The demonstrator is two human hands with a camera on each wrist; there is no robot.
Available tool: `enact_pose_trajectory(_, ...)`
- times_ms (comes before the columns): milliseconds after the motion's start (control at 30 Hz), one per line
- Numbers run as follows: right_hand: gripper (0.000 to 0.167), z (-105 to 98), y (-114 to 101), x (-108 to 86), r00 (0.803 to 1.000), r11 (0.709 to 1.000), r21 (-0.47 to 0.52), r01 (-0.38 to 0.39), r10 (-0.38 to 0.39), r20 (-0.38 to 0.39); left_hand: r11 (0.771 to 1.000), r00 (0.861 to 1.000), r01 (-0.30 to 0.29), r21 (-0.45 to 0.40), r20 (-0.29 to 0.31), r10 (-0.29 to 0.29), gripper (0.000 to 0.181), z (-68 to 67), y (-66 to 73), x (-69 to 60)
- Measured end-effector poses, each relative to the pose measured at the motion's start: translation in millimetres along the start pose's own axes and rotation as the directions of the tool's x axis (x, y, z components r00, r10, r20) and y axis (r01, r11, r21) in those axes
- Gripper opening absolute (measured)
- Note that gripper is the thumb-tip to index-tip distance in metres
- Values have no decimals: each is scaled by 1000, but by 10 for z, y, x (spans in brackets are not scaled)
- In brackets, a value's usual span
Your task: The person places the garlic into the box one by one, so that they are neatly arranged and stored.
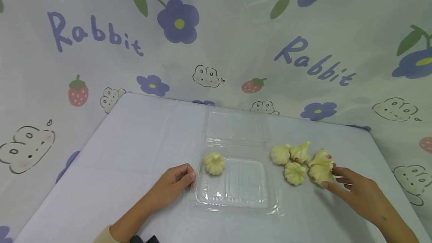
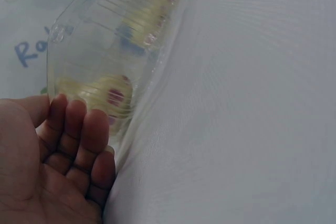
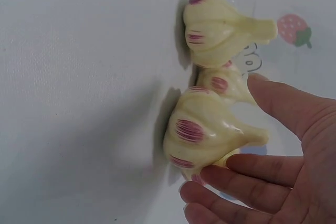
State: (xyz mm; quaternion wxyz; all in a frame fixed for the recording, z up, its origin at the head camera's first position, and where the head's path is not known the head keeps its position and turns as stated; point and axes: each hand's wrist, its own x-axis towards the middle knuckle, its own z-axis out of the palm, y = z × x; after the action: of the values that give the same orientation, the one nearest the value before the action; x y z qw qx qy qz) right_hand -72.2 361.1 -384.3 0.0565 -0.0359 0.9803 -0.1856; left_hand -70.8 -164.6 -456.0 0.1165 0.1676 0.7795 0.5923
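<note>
A clear plastic box (image 1: 236, 207) lies on the table with its lid (image 1: 236, 125) folded back. One garlic bulb (image 1: 214, 163) sits inside, at its left. My left hand (image 1: 177, 183) pinches the box's left rim; in the left wrist view the thumb lies at the edge (image 2: 51, 72) of the box. Right of the box, several pale garlic bulbs with purple streaks stand in a group. My right hand (image 1: 361, 194) is around the nearest right bulb (image 1: 320, 175), thumb and fingers spread. In the right wrist view a gap shows between the thumb and that bulb (image 3: 205, 127).
Other garlic bulbs (image 1: 294, 173) stand close together between the box and my right hand. A white cloth covers the table (image 1: 135, 134). Behind it hangs a curtain (image 1: 229, 40) printed with flowers and rabbits. A dark object (image 1: 145, 239) shows at the bottom edge.
</note>
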Motion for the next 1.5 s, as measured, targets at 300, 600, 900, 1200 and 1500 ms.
enact_pose_trajectory(300,70,25,33,37,1000,1000,4,-20,20,21,1000,1000,-7,-9,1,7,24,2,-19,-5)
enact_pose_trajectory(600,72,67,92,89,998,999,6,-44,44,51,1000,1000,-17,2,-1,17,24,0,-7,18)
enact_pose_trajectory(900,70,143,157,92,998,999,-8,-51,51,45,1000,1000,-2,7,-4,2,24,7,-11,5)
enact_pose_trajectory(1200,73,181,132,108,997,996,-68,-59,61,40,1000,1000,6,-1,-5,-6,24,2,-18,-5)
enact_pose_trajectory(1500,77,168,128,131,995,994,-72,-76,81,57,1000,1000,-5,-5,-6,5,23,9,-18,3)
